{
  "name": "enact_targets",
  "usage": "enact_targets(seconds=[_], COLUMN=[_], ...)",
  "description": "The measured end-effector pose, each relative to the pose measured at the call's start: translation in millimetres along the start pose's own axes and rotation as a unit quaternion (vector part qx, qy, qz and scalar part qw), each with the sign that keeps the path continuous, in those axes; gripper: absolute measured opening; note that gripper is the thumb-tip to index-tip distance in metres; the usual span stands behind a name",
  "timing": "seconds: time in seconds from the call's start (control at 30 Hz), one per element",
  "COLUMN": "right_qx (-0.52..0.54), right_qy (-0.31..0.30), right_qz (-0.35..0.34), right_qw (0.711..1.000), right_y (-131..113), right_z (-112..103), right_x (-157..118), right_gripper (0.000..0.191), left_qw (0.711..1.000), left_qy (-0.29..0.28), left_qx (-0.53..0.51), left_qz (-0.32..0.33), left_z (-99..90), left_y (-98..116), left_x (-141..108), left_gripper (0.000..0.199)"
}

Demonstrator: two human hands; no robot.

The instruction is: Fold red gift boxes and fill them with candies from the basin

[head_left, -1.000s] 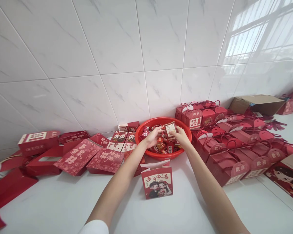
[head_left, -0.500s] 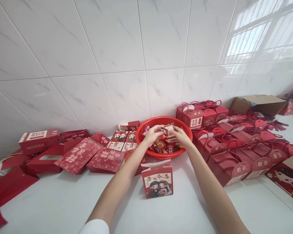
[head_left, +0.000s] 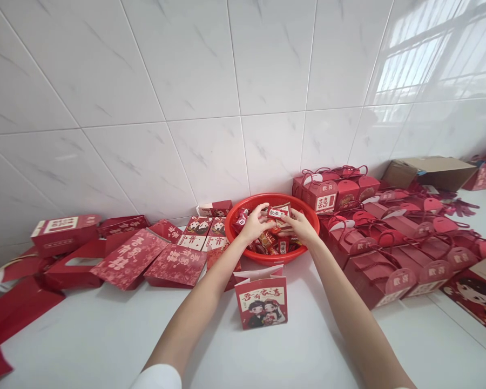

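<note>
Both hands are over a red plastic basket [head_left: 312,227] filled with wrapped sweets [head_left: 282,247]. My right hand [head_left: 301,226] has its fingers on a small red and white packet [head_left: 277,214], with a cream and red packet partly behind it. At the basket's left side is my left hand [head_left: 255,223], thumb and fingers apart near the packet's left end, nothing visible between them. In front of the basket, an open-topped red paper box [head_left: 263,303] with a cartoon couple stands upright on the white table [head_left: 291,351].
Red boxes and flat packets [head_left: 176,266] lie along the left. Rows of red boxes with cord handles [head_left: 372,275] fill the right side. A cardboard box [head_left: 441,170] and dark red gloves [head_left: 461,206] are farther back. A tiled wall [head_left: 202,151] bounds the table.
The small red and white packet now shows face up between my hands, over the cream packet. My left hand's fingers have spread and shifted slightly. The paper box has not moved.
</note>
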State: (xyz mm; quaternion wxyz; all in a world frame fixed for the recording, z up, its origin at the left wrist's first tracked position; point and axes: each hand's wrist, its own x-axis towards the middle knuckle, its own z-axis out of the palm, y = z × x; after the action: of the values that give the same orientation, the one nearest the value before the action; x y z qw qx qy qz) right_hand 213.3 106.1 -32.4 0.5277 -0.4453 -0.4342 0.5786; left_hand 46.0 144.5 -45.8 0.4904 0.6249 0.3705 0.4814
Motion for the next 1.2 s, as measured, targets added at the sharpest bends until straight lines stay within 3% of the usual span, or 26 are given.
enact_targets(seconds=[0.33,0.53,1.2], right_qx=[0.019,0.022,0.009], right_qy=[0.002,-0.012,0.009], right_qz=[0.002,-0.006,0.002], right_qw=[1.0,1.0,1.0], right_y=[1.2,-2.2,-2.1], right_z=[-2.9,-2.2,-1.4], right_x=[1.6,-3.1,-0.2], right_gripper=[0.024,0.027,0.028], left_qw=[0.999,0.999,0.995], left_qy=[0.028,0.011,-0.008], left_qx=[-0.025,-0.034,-0.098], left_qz=[-0.005,-0.001,-0.027], left_z=[-1.9,0.5,2.9], left_y=[3.6,9.0,7.1], left_x=[-0.4,-1.8,-3.2], left_gripper=[0.049,0.037,0.042])
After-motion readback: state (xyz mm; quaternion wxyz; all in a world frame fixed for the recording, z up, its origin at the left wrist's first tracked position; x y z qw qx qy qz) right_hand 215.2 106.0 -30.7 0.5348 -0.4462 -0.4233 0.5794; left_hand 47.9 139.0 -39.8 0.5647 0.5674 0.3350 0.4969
